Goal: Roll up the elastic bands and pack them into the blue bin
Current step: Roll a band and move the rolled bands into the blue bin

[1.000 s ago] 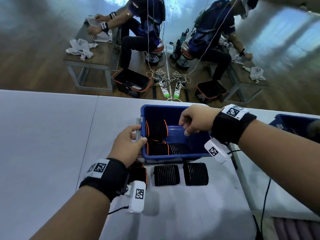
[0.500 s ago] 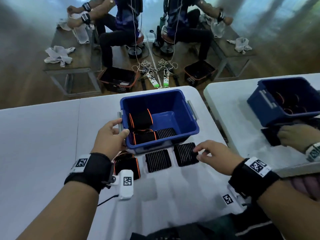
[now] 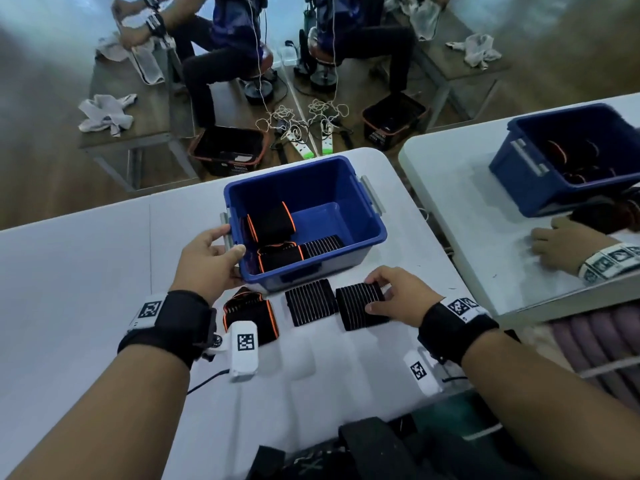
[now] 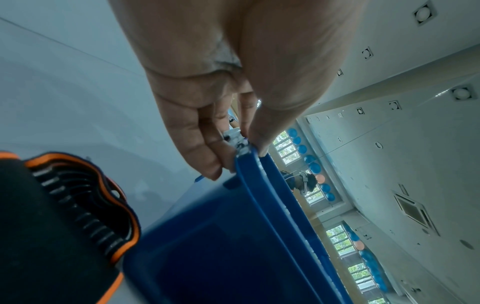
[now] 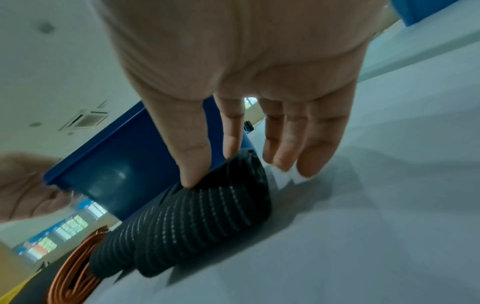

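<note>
White tabletop (image 3: 86,289) fills the head view, with a mirror wall beyond it reflecting seated people. At the table's middle, the left hand (image 3: 207,261) grips the blue bin (image 3: 349,202) at its 9 o'clock rim, thumb hooked over the edge and fingers curled round the grey handle (image 3: 227,233). The right hand (image 3: 401,296) pinches the rightmost ribbed black roll (image 3: 360,306), thumb and forefinger closed on it at the bin's 5 o'clock. Just beside it at 6 o'clock lies a second ribbed roll (image 3: 310,302), and at 7 o'clock an orange-edged band (image 3: 249,315). Inside the bin sit two orange-edged rolls (image 3: 273,225) and one ribbed roll (image 3: 323,244).
</note>
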Tool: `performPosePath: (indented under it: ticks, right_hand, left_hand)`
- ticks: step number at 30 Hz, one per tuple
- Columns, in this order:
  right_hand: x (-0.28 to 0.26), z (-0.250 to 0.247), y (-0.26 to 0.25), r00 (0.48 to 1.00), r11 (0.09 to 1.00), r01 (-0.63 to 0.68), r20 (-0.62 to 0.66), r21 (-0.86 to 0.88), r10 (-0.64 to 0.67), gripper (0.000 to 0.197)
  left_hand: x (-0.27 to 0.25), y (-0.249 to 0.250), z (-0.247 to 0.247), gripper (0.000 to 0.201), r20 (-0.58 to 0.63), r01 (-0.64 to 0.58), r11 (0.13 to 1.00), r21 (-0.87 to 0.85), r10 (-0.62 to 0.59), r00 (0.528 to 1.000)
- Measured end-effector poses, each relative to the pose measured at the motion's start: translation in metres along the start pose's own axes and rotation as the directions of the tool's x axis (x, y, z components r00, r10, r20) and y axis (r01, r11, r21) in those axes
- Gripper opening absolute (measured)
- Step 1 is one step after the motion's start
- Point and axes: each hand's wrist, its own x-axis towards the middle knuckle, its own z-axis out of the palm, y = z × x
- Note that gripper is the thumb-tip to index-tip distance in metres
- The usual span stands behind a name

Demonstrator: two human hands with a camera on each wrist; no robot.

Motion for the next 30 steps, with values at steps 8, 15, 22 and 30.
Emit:
performPosePath:
  ticks: [8, 15, 22, 30]
  right_hand:
    - [-0.005, 0.004, -0.014, 0.987, 0.982, 0.075, 0.157, -0.172, -0.048, 0.063]
    - [-0.011, 0.013, -0.015, 0.974, 0.949, 0.126, 0.219, -0.288, -0.063, 0.051]
    - [-0.021, 0.009, -0.017, 0.971, 0.968, 0.146, 0.215, -0.204, -0.101, 0.037]
    - [-0.044, -0.046, -0.069, 0.942, 0.98, 0.175, 0.273, 0.098, -0.196, 0.015]
  left_hand:
    - [-0.003, 0.003, 0.001, 0.044, -0.004, -0.003, 1.0, -0.002, 0.003, 1.0]
    - [-0.003, 0.003, 0.002, 0.044, -0.01, -0.011, 1.0, 0.023, 0.011, 1.0]
    - [-0.001, 0.003, 0.002, 0.042, -0.007, -0.016, 0.999, 0.031, 0.016, 1.0]
    - [-0.002, 0.002, 0.002, 0.041, 0.0, -0.023, 1.0, -0.007, 0.023, 1.0]
